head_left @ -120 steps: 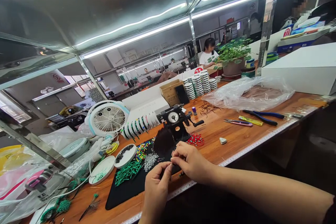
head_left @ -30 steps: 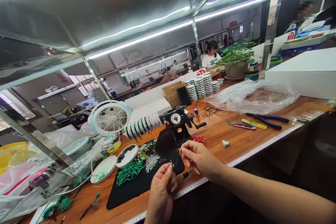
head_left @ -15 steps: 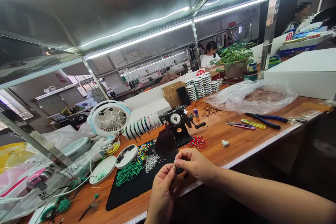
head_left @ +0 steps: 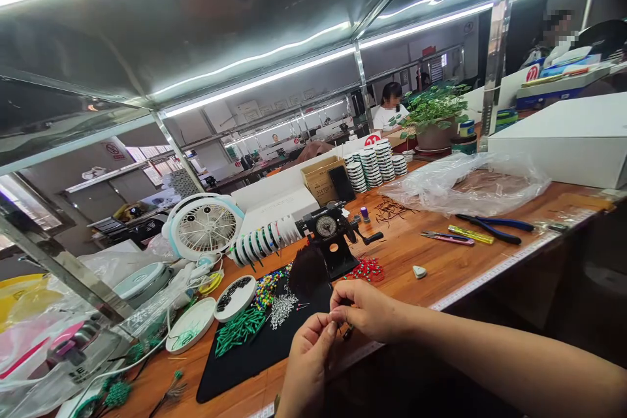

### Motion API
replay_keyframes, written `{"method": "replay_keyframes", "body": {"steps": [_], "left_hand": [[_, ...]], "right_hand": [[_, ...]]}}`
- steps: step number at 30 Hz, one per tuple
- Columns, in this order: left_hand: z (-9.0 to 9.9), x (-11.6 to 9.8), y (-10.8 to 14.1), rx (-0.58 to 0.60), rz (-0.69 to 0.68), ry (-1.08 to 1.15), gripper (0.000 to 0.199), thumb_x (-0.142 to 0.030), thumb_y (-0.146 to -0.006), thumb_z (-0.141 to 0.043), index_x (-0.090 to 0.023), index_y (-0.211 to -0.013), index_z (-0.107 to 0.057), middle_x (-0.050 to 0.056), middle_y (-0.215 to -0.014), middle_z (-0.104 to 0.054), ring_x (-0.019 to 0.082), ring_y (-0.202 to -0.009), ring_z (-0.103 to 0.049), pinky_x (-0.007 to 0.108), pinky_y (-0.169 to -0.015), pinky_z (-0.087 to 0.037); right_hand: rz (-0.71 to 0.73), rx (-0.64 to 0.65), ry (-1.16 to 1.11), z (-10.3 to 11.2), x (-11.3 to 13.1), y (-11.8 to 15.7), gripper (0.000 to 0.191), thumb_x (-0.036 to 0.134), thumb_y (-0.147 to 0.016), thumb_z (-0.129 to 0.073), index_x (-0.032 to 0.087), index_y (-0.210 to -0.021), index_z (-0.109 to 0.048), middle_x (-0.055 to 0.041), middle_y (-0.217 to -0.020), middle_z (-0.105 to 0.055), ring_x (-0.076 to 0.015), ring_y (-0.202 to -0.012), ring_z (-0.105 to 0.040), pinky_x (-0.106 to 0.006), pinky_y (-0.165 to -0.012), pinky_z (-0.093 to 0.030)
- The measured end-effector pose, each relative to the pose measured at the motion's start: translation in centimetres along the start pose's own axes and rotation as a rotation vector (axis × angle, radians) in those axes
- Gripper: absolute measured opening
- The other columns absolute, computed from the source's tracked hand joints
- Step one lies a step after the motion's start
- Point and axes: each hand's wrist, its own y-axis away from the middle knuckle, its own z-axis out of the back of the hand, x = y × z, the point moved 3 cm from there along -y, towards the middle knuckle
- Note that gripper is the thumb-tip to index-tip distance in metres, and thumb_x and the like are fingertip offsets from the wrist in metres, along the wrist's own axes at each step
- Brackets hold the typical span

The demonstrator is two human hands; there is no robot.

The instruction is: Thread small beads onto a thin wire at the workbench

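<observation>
My left hand point(head_left: 308, 356) and my right hand point(head_left: 368, 311) meet above the near edge of a black mat point(head_left: 230, 372), their fingertips pinched together. Between them is a thin wire-like piece point(head_left: 329, 317), too small to make out well. A small dark piece point(head_left: 347, 334) shows just below my right hand. Green tube beads point(head_left: 240, 330), silver pins point(head_left: 283, 309) and mixed coloured beads point(head_left: 268, 290) lie on the mat to the left. Ahead stands a dark feather tuft point(head_left: 307, 269) by a black dial gauge device point(head_left: 327, 235).
Red beads point(head_left: 365, 269) lie on the wooden bench point(head_left: 441, 268). Further along are pliers point(head_left: 490, 228), a craft knife point(head_left: 447, 238) and a plastic bag point(head_left: 465, 186). White dishes point(head_left: 235, 298) and a fan point(head_left: 203, 225) stand left. A co-worker point(head_left: 389, 108) sits beyond stacked reels point(head_left: 372, 163).
My hands have come together from a slightly wider gap, with their fingertips now meeting. The small dark piece sits nearer my right hand. The head view has shifted slightly.
</observation>
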Motion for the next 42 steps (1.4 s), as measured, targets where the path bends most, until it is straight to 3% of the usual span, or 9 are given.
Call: {"method": "replay_keyframes", "body": {"steps": [4, 6, 9, 12, 16, 19, 25, 33, 42], "left_hand": [[-0.5, 0.0, 0.1, -0.035, -0.079, -0.020, 0.024, -0.036, -0.077, -0.069, -0.014, -0.083, -0.068, 0.004, -0.076, -0.058, 0.012, -0.075, -0.051, 0.020, -0.068, -0.040], [-0.5, 0.1, 0.1, -0.070, -0.099, -0.014, 0.024, -0.037, -0.076, -0.070, -0.014, -0.085, -0.068, 0.002, -0.071, -0.055, 0.013, -0.074, -0.051, 0.020, -0.066, -0.041], [-0.1, 0.1, 0.2, -0.148, -0.076, 0.096, 0.028, -0.038, -0.072, -0.073, -0.013, -0.083, -0.066, -0.006, -0.054, -0.039, 0.005, -0.049, -0.033, 0.016, -0.046, -0.028], [0.2, 0.0, 0.3, -0.155, -0.050, 0.237, 0.028, -0.035, -0.068, -0.077, -0.013, -0.079, -0.063, -0.009, -0.052, -0.029, 0.004, -0.045, -0.017, 0.016, -0.041, -0.018], [0.0, -0.2, 0.2, -0.113, -0.041, 0.276, 0.024, -0.033, -0.070, -0.075, -0.014, -0.077, -0.061, -0.009, -0.053, -0.026, 0.004, -0.046, -0.014, 0.017, -0.042, -0.018], [-0.2, -0.4, 0.3, -0.083, -0.047, 0.223, 0.024, -0.034, -0.073, -0.072, -0.013, -0.077, -0.062, -0.009, -0.053, -0.027, 0.005, -0.047, -0.014, 0.017, -0.042, -0.018], [-0.4, -0.3, 0.5, -0.077, -0.030, 0.158, 0.030, -0.039, -0.071, -0.073, -0.012, -0.079, -0.064, -0.007, -0.052, -0.029, 0.005, -0.048, -0.018, 0.018, -0.044, -0.019], [-0.2, -0.4, 0.3, -0.087, -0.011, 0.137, 0.030, -0.040, -0.071, -0.073, -0.012, -0.082, -0.064, -0.007, -0.052, -0.030, 0.005, -0.048, -0.019, 0.019, -0.044, -0.018], [-0.2, -0.4, -0.3, -0.005, 0.016, 0.142, 0.026, -0.037, -0.071, -0.073, -0.013, -0.077, -0.063, -0.007, -0.050, -0.035, 0.005, -0.045, -0.020, 0.020, -0.044, -0.014]], "right_hand": [[-0.024, -0.179, 0.148, -0.5, 0.2, 0.5, 0.009, 0.014, -0.078, -0.053, 0.014, -0.070, -0.057, -0.0035, -0.076, -0.059, -0.0153, -0.075, -0.052, -0.026, -0.067, -0.037], [0.001, -0.219, 0.126, -0.7, 0.4, 0.5, 0.010, 0.015, -0.078, -0.053, 0.015, -0.069, -0.057, -0.0040, -0.075, -0.059, -0.0157, -0.075, -0.052, -0.027, -0.066, -0.038], [-0.032, -0.172, -0.208, -0.8, 0.0, 0.2, 0.018, 0.032, -0.082, -0.052, 0.015, -0.080, -0.057, -0.0023, -0.072, -0.057, -0.0122, -0.059, -0.051, -0.024, -0.053, -0.039], [-0.176, -0.141, -0.581, -0.6, -1.0, 0.1, 0.039, 0.052, -0.080, -0.050, 0.015, -0.091, -0.053, -0.0008, -0.072, -0.057, -0.0076, -0.042, -0.042, -0.020, -0.034, -0.028], [-0.257, -0.073, -0.698, -0.8, -1.6, 0.6, 0.043, 0.046, -0.062, -0.073, 0.013, -0.085, -0.056, 0.0044, -0.059, -0.052, -0.0035, -0.036, -0.033, -0.017, -0.031, -0.020], [-0.257, -0.068, -0.767, -1.2, -1.3, 0.8, 0.040, 0.043, -0.061, -0.076, 0.012, -0.081, -0.059, 0.0061, -0.052, -0.048, -0.0020, -0.034, -0.029, -0.018, -0.033, -0.016], [-0.264, -0.085, -0.796, -1.7, -0.3, 0.2, 0.038, 0.042, -0.057, -0.079, 0.012, -0.069, -0.059, 0.0082, -0.045, -0.041, -0.0018, -0.037, -0.024, -0.020, -0.038, -0.015], [-0.229, 0.034, -0.649, -0.6, -1.0, -0.1, 0.036, 0.042, -0.061, -0.077, 0.011, -0.069, -0.060, 0.0072, -0.049, -0.045, -0.0019, -0.038, -0.027, -0.019, -0.038, -0.018], [-0.228, 0.258, -0.642, 1.1, -0.8, -0.8, 0.030, 0.025, -0.050, -0.081, 0.010, -0.061, -0.058, -0.0011, -0.077, -0.060, -0.0062, -0.051, -0.052, -0.017, -0.043, -0.040]]}}
